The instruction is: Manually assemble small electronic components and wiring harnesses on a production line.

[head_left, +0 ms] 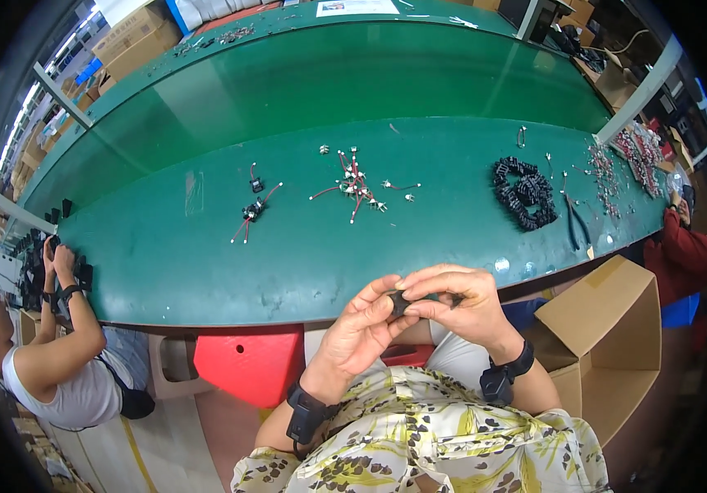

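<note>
Just past the near edge of the green table, my left hand (363, 322) and my right hand (458, 302) meet around a small black part (399, 304). Fingertips of both hands pinch it, and they cover much of it, so its exact kind is hidden. Farther out lies a loose cluster of small white connectors with red wires (355, 185). To its left rest a few black parts with red wires (253, 210). A coiled heap of black small parts (524, 194) sits to the right, beside dark-handled pliers (575, 222).
More wired pieces (608, 177) are spread at the table's right end. An open cardboard box (604, 345) stands by my right side, a red stool (251, 361) at my left. One person (66, 353) works at the left end; another's red sleeve (686, 246) shows at right.
</note>
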A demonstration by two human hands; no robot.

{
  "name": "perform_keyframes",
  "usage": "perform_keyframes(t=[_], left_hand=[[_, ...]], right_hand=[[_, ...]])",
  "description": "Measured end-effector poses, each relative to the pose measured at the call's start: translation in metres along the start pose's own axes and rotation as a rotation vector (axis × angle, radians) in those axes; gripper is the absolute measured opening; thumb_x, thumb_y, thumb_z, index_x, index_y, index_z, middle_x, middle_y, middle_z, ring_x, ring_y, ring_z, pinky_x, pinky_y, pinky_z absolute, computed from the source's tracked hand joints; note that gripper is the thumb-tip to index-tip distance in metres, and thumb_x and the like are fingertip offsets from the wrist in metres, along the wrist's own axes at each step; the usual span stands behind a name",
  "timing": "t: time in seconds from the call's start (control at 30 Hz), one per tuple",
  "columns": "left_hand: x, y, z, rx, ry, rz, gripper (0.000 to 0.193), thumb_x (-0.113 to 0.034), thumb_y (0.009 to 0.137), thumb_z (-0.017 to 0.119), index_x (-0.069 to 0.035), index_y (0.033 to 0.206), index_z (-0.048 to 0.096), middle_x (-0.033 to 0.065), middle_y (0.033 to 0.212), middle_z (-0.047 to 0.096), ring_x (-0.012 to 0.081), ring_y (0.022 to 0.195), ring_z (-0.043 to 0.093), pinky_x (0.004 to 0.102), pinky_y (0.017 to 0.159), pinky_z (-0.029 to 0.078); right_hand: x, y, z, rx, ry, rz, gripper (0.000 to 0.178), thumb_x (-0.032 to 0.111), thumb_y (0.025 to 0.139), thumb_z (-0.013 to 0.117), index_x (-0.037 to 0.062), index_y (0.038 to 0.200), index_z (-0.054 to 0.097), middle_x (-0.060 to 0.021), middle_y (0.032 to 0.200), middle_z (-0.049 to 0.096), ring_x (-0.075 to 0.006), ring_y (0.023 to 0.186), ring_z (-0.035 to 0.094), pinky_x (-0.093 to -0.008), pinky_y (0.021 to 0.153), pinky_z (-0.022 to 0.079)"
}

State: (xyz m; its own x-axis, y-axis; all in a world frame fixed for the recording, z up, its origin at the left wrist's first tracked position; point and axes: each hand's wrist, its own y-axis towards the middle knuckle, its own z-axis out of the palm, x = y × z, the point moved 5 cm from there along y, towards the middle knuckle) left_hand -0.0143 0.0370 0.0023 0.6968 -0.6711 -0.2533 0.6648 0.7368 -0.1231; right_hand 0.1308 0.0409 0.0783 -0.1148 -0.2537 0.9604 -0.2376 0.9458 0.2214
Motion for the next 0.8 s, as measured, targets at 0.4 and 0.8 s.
perform_keyframes(t=[0.4, 0.8], left_hand=[[0.001, -0.008, -0.003, -0.071, 0.191, 0.134, 0.037, -0.002, 0.091, 0.062, -0.004, 0.126, 0.053, 0.0093, 0.111, 0.066, 0.0183, 0.106, 0.063, 0.0345, 0.097, 0.05], [0.004, -0.016, -0.015, -0.061, 0.14, 0.036, 0.037, -0.009, 0.095, 0.057, -0.003, 0.131, 0.05, 0.0107, 0.118, 0.062, 0.0226, 0.11, 0.062, 0.0395, 0.101, 0.049]], right_hand=[[0.008, -0.006, 0.006, -0.005, -0.248, -0.116, 0.02, 0.001, 0.076, 0.076, 0.0039, 0.095, 0.073, -0.0124, 0.101, 0.071, -0.0197, 0.086, 0.07, -0.0279, 0.069, 0.057], [0.009, 0.0, 0.019, 0.104, -0.387, -0.193, 0.018, 0.0, 0.075, 0.075, 0.0024, 0.093, 0.071, -0.0128, 0.101, 0.07, -0.022, 0.086, 0.07, -0.0295, 0.071, 0.058]])
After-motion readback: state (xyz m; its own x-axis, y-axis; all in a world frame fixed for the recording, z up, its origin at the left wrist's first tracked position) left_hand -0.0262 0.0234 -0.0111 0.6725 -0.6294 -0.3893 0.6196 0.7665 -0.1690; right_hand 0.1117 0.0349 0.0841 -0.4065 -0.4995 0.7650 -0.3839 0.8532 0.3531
